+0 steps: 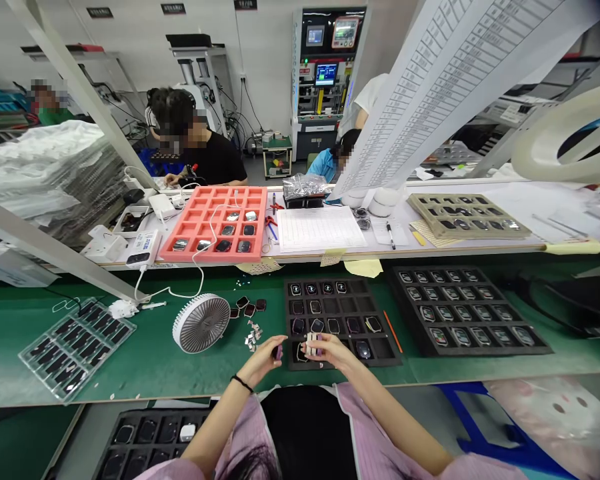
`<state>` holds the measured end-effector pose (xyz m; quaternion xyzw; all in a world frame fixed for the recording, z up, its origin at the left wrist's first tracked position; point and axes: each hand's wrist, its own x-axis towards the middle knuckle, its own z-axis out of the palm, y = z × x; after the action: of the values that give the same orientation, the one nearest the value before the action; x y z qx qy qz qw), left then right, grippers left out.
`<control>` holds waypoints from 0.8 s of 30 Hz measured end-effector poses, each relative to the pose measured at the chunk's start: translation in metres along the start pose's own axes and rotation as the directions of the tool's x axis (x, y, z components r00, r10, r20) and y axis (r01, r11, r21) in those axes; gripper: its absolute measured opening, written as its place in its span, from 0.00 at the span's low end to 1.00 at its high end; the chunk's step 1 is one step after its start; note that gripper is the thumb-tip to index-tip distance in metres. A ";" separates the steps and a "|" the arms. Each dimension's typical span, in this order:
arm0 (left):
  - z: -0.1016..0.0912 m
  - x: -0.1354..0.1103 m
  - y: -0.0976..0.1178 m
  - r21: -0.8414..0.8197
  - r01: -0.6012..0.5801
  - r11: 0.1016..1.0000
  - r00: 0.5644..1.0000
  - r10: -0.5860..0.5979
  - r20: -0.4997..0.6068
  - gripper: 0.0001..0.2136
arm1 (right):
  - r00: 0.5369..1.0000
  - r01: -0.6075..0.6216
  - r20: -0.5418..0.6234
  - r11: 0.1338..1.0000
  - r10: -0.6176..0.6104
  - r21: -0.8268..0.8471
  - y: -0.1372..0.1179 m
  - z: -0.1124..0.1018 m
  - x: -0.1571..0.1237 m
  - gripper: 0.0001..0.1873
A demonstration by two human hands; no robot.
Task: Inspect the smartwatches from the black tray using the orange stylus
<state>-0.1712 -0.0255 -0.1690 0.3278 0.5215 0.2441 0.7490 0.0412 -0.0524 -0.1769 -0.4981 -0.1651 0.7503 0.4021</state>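
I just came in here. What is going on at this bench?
A person works over a green mat. Their left hand pinches a small purple piece, and their right hand holds small white pieces above a black foam tray of watch-like devices. Small loose metal parts lie beside a white desk fan. Across the bench, a co-worker sits behind a pink foam tray.

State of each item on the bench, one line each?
Left hand, pinching a small purple piece.
Right hand, holding small white pieces.
Near black tray, partly filled, several slots empty.
Far black tray, slots filled.
Pink tray, on shelf, some slots filled, most empty.
Fan, lying tilted, cable attached; running or not unclear.
Clear tray, filled with dark parts.
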 end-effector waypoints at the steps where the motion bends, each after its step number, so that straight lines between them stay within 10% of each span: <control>1: 0.004 0.002 -0.004 -0.048 0.027 0.998 1.000 -0.026 0.017 0.11 | 1.000 -0.007 -0.021 1.000 0.007 -0.002 0.005 -0.003 0.000 0.20; 24: 0.032 0.024 -0.038 -0.458 0.073 0.886 0.996 -0.091 -0.019 0.10 | 0.988 0.000 -0.151 0.998 0.010 0.065 0.037 -0.037 -0.023 0.21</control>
<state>-0.1323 -0.0415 -0.2049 0.1152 0.4777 0.3345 0.8041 0.0616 -0.0981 -0.2034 -0.5407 -0.1086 0.7162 0.4276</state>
